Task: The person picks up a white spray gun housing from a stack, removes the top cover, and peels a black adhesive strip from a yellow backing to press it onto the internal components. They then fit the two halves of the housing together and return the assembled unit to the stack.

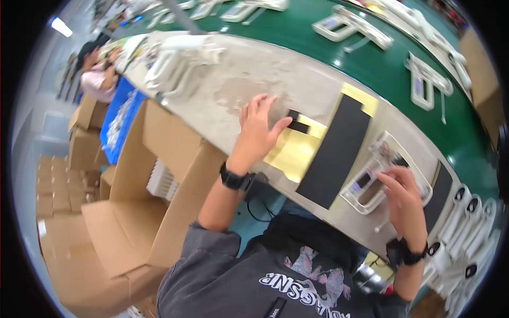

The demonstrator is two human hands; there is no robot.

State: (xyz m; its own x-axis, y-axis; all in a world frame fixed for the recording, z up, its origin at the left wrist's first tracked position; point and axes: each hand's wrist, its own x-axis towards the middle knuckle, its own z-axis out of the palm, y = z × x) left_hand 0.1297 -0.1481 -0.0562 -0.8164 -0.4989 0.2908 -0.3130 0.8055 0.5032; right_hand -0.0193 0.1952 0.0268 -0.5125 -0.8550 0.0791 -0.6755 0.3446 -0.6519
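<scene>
My left hand (257,130) is open, fingers spread and raised, over a yellow backing sheet (291,156). Its thumb tip is close to a small black strip piece (300,126) on that sheet; whether they touch is unclear. My right hand (404,199) is bent over a white plastic housing (352,200) with an open frame and a handle-like outline. The right fingers are curled and slightly blurred at the housing, so a grip cannot be made out. A wide black sheet (339,148) on yellow backing lies between my hands.
White housings (177,66) lie at the far left of the table, others (352,27) on the green conveyor (297,34). White handles (466,222) are stacked at right. An open cardboard box (177,138) and a blue bin (119,124) stand left. A person (98,77) works farther off.
</scene>
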